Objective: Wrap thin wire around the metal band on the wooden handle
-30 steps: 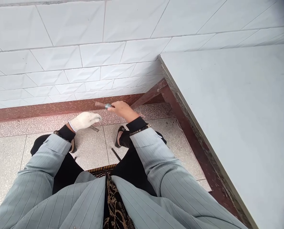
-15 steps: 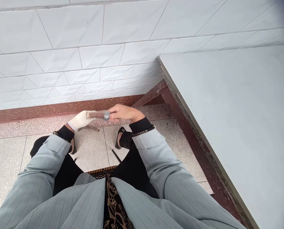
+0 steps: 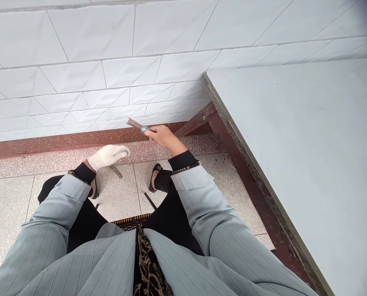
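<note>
speckled tile floor (image 3: 7, 213), black shoes (image 3: 156, 168)

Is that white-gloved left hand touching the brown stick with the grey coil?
Apart: the head view shows red skirting between the white-gloved left hand and the brown stick.

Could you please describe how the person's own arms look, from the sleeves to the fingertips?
Both arms wear pale grey-blue sleeves with thin dark stripes. Black cuffs with patterned trim show at the wrists. The left grip wears a cream glove; the right grip is ungloved.
</note>
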The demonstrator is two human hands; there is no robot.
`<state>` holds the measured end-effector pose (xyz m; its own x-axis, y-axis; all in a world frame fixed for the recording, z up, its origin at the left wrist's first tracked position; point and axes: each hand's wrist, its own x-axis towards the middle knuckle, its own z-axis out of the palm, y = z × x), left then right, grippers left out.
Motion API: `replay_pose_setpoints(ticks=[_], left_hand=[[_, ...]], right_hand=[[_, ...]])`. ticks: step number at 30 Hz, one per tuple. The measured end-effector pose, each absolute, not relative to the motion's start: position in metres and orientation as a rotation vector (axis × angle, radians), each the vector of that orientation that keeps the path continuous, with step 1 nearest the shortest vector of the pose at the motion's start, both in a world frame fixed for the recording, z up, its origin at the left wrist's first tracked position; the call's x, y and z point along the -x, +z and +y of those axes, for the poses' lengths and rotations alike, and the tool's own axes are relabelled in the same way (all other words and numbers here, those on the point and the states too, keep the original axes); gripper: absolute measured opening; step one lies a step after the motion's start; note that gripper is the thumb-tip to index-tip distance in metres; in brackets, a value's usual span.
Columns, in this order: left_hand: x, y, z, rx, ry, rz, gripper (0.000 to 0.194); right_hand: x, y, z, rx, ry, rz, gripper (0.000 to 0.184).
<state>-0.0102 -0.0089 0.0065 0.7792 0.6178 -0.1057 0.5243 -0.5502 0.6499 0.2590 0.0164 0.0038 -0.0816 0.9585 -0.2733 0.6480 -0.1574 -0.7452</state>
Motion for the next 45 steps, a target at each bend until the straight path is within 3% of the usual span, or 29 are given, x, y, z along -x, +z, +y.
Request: replay_pose_setpoints(ticks=[5,7,11,14,21,25,30,37,41,45], left_hand=[[0.012,0.012,-0.010,-2.288,0.210,0.939,0.036],[0.012,0.013,-0.009,-2.287,0.200,0.989,0.036],[0.012,0.010,-0.007,-2.227,0.200,0.991,0.034],[0.013,0.006,-0.006,-2.164,0.205,0.927,0.036],[0.009,0.005,-0.009,-2.056,0.195,0.963,0.038],[0.007,0.004,-0.010,-2.150,0.153,0.840,0.038],[0.006,0.004,-0.012,-2.201,0.103,0.792,0.038],[0.005,0.004,-0.015,-2.245,0.033,0.844,0.039],[0.005,0.004,-0.014,-2.257,0.078,0.867,0.039],[0.008,0.004,-0.010,-2.246,0.157,0.892,0.036]], right_hand=[[-0.245,0.004,0.010,1.860,0.873,-2.478,0.028],[-0.235,0.003,0.004,1.737,1.081,-2.661,0.028],[-0.225,0.004,-0.006,1.281,1.827,-2.664,0.023],[-0.234,0.014,-0.007,0.987,2.067,-2.472,0.020],[-0.262,0.027,0.001,1.206,1.560,-1.340,0.048],[-0.259,0.020,0.007,1.317,1.493,-1.158,0.051],[-0.257,0.008,0.014,1.610,1.277,-1.331,0.040],[-0.242,0.000,0.013,2.079,0.737,-2.257,0.036],[-0.225,-0.003,0.006,2.056,0.895,-2.673,0.035],[-0.216,-0.007,-0.003,1.664,1.560,-2.873,0.025]])
